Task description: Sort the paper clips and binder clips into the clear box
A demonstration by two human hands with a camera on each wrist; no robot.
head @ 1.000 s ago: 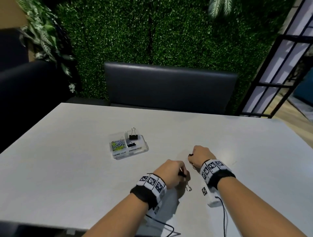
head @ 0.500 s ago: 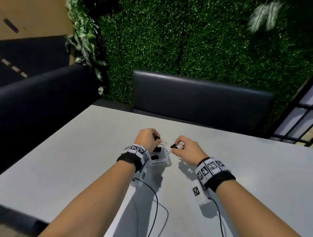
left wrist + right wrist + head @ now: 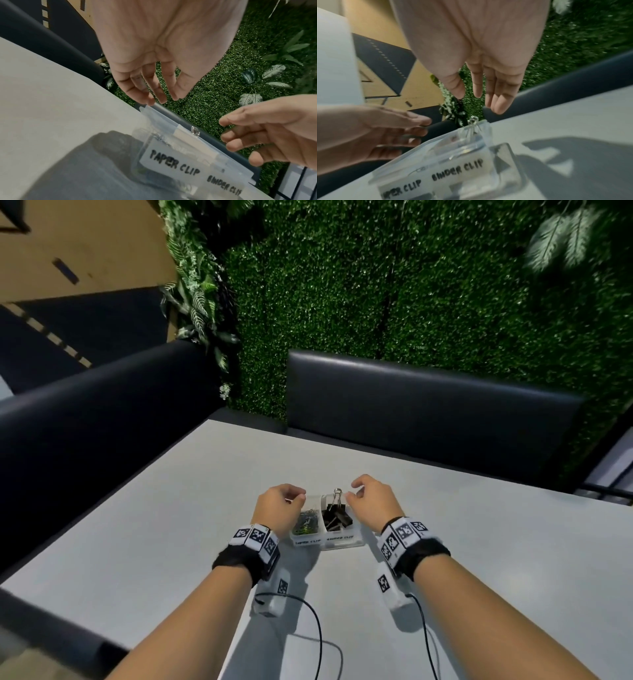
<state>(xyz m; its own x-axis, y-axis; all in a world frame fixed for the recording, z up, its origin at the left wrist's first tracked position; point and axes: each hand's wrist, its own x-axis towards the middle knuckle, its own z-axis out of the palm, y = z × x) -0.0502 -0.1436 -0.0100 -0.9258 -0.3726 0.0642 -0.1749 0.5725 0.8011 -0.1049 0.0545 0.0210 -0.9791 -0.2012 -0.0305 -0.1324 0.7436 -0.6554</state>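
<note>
My left hand (image 3: 279, 508) and right hand (image 3: 371, 501) hover over the clear box (image 3: 325, 537) on the tabletop (image 3: 479, 542), fingers loosely spread and holding nothing. Paper clips (image 3: 306, 523) lie in its left compartment, binder clips (image 3: 336, 517) in the right, one with handles upright.

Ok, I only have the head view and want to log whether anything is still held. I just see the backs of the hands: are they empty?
Observer: The left wrist view shows the left hand from the palm side, fingers loose, nothing in them.
Operator: And the right?
Observer: In the right wrist view, the right hand has straight fingers and holds nothing.
Operator: The labels on the clear box are blurred here.
Observer: On the clear box, they read PAPER CLIP label and BINDER CLIP label.
</note>
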